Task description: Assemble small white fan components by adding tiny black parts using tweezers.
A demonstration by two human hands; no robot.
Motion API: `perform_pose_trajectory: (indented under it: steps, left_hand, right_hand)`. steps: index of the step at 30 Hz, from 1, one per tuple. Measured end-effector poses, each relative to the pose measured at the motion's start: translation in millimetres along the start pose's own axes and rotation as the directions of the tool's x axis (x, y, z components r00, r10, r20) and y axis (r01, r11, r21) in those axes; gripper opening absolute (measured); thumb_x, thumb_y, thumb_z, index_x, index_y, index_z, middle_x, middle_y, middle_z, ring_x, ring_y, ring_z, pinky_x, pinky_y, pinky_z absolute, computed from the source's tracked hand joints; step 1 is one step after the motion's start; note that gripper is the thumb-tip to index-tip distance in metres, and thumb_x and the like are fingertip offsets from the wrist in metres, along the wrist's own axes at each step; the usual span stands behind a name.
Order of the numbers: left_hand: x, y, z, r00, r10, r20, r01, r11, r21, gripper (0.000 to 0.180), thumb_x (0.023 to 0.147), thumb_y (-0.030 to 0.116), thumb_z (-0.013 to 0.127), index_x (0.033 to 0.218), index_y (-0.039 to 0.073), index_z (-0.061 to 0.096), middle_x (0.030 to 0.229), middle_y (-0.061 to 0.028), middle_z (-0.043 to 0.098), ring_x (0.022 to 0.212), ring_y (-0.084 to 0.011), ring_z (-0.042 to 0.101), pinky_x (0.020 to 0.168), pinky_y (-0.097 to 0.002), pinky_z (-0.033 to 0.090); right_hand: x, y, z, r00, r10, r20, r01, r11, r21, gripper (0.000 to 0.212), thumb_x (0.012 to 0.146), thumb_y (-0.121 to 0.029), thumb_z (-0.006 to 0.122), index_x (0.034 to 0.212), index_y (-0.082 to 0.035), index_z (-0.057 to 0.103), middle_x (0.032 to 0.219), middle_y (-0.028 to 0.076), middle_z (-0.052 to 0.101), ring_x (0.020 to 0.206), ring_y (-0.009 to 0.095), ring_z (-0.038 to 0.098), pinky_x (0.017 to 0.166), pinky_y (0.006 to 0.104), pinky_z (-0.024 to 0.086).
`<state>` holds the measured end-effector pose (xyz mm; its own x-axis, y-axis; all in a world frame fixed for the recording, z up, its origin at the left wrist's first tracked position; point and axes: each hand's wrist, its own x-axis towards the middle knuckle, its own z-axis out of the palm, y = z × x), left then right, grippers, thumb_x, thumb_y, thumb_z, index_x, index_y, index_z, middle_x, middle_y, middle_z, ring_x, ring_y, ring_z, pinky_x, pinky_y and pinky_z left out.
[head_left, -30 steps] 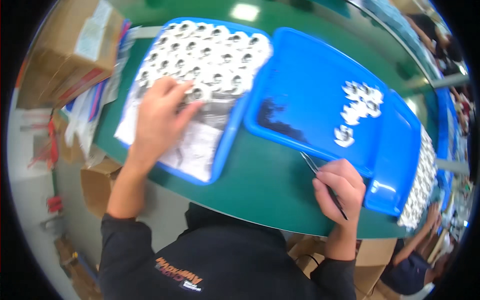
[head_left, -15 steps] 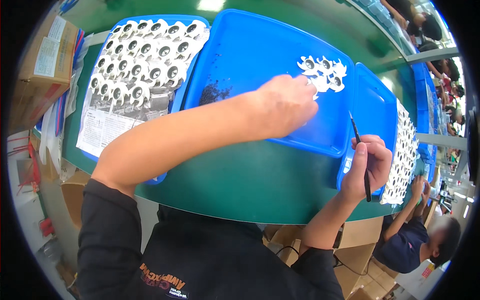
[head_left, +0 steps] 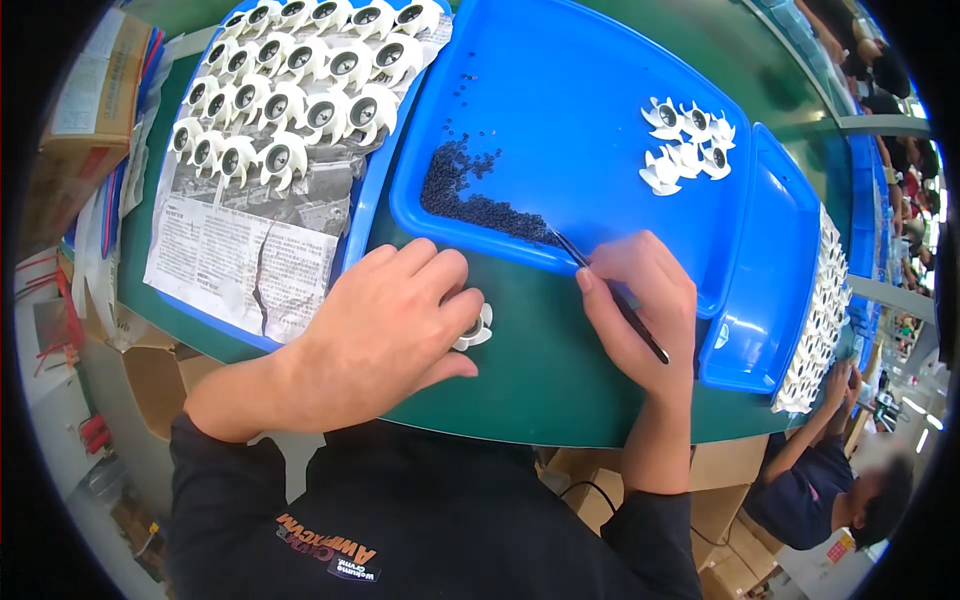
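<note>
My left hand [head_left: 385,320] is closed around a white fan impeller [head_left: 485,325], low over the near edge of the green table; the fingers hide most of it. In my right hand [head_left: 645,300] is a pair of slim black tweezers [head_left: 637,323], pinched between thumb and fingers. Their tips reach the near edge of a heap of tiny black rings [head_left: 480,210] in the middle blue tray [head_left: 580,110]. Whether the tips grip a ring is too small to tell. Several white impellers [head_left: 685,155] sit in that tray's right part.
On the left, rows of white impellers with dark centres [head_left: 282,160] stand on newspaper [head_left: 215,255] over another blue tray. A third blue tray [head_left: 760,300] lies right, beside many more impellers [head_left: 815,320]. A cardboard box [head_left: 105,110] stands far left. Another person [head_left: 840,480] works at right.
My left hand has come back from the impellers in the middle tray to the near table edge with one impeller. My right hand has moved left, bringing the tweezers' tips to the rings.
</note>
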<state>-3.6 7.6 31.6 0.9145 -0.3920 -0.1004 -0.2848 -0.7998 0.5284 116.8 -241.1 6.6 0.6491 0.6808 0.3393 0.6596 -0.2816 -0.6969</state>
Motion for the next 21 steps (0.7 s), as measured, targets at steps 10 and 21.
perform_pose_trajectory:
  steps: [10, 21]
  left_hand:
    - [-4.5, -13.0, 0.3, 0.999, 0.028, -0.025, -0.030, 0.996, -0.082, 0.041, 0.081, 0.016, 0.086, 0.118, 0.005, 0.071, 0.110, -0.0079, 0.063, 0.103, -0.0286, 0.062, 0.086, -0.0419, 0.050]
    - [-0.9, -14.4, 8.2, 0.980, -0.001, -0.200, -0.003, 1.000, -0.022, 0.036, 0.084, 0.017, 0.085, 0.114, 0.002, 0.071, 0.108, -0.0093, 0.064, 0.098, -0.0300, 0.063, 0.083, -0.0420, 0.051]
  right_hand:
    - [3.3, 6.2, 4.4, 0.997, 0.069, 0.036, -0.068, 0.998, -0.018, 0.017, 0.081, 0.007, 0.079, 0.088, -0.002, 0.066, 0.087, 0.011, 0.071, 0.079, 0.029, 0.065, 0.069, 0.0383, 0.051]
    - [5.4, 2.8, 5.1, 0.997, 0.063, 0.037, -0.061, 0.997, -0.045, 0.017, 0.081, 0.009, 0.078, 0.088, -0.001, 0.066, 0.088, 0.011, 0.070, 0.080, 0.029, 0.066, 0.070, 0.0377, 0.051]
